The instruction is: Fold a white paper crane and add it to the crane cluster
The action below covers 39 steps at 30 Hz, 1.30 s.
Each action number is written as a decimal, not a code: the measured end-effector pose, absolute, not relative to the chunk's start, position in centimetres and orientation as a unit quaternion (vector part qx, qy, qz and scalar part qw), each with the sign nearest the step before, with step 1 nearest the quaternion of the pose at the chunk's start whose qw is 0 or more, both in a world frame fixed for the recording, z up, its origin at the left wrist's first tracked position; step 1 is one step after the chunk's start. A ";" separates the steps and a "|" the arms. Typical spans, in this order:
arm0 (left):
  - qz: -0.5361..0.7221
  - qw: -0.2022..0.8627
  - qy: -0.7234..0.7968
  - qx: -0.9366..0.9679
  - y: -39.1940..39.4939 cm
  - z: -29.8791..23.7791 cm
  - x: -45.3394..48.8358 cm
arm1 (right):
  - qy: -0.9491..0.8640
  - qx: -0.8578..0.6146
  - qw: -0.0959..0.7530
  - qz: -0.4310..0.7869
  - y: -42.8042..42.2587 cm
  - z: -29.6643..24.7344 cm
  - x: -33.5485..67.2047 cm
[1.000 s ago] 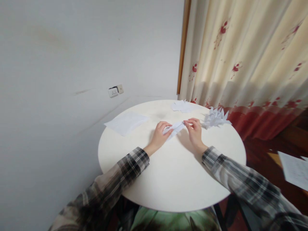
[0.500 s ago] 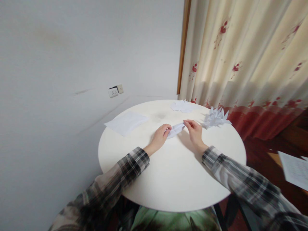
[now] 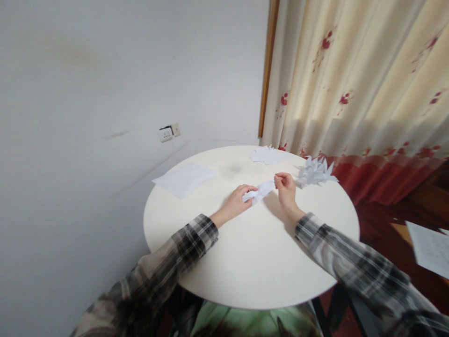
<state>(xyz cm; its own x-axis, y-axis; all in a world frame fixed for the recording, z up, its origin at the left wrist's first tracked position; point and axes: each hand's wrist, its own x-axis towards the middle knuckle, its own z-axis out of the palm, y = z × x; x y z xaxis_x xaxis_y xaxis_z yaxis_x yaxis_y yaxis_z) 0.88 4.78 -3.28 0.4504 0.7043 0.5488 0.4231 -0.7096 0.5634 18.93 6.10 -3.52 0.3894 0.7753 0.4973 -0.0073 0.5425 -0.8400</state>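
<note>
A small piece of folded white paper (image 3: 264,188) is held between my hands, just above the middle of the table. My left hand (image 3: 241,199) grips its near left end, thumb and fingers closed around the fold. At the paper's right tip, the fingers of my right hand (image 3: 286,188) are pinched together on the corner. The exact creases are too small to make out.
The round white table (image 3: 256,267) stands against a wall. White paper sheets (image 3: 187,179) lie at its left, more paper pieces (image 3: 264,154) at the back. Pointed folded paper pieces (image 3: 314,172) are heaped at the right, near the curtain (image 3: 351,93).
My left hand has slid a little right along the folded paper, its fingers more extended over it. My right hand has shifted slightly right, and the paper has moved with them.
</note>
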 end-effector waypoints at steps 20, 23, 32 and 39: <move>0.426 0.134 0.420 0.790 4.8 -2.7 0.6 | -0.701 -0.407 0.555 0.185 3.5 -2.3 17.4; 0.447 0.152 0.417 0.777 4.8 -2.6 0.6 | -0.726 -0.407 0.522 0.183 3.6 -2.5 17.3; 0.461 0.193 0.443 0.744 4.3 -2.2 0.6 | -0.777 -0.422 0.427 0.189 3.5 -3.1 17.2; 0.487 0.214 0.437 0.725 4.3 -2.2 0.7 | -0.749 -0.401 0.452 0.270 3.2 -2.7 17.1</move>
